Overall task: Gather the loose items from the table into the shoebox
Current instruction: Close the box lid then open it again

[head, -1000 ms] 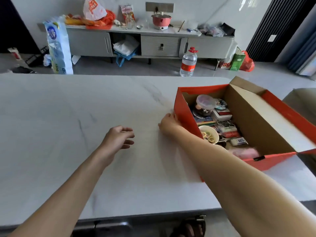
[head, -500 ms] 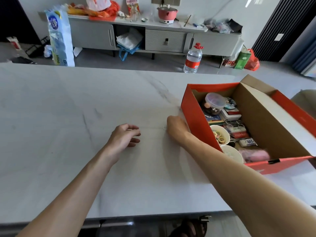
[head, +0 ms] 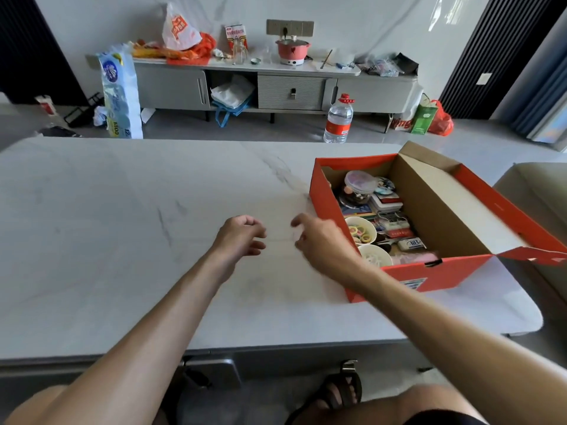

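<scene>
Head view: the left hand (head: 242, 237) and right hand (head: 322, 243) hover over the surface (head: 122, 225), fingers loosely curled, apparently holding nothing. The orange shoebox (head: 326, 207) sits just beside the right hand, full of small items. Probably worth scanning the surface for thin leftovers before folding the lid (head: 454, 204) shut.

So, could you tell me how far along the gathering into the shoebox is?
Nearly finished, it seems. Done: the orange shoebox already holds a clear jar, two paper cups and small packets. In hand: nothing visible; the left hand and right hand hover loosely curled beside it. Left: I see no loose items on the marble table; the lid is open.
</scene>
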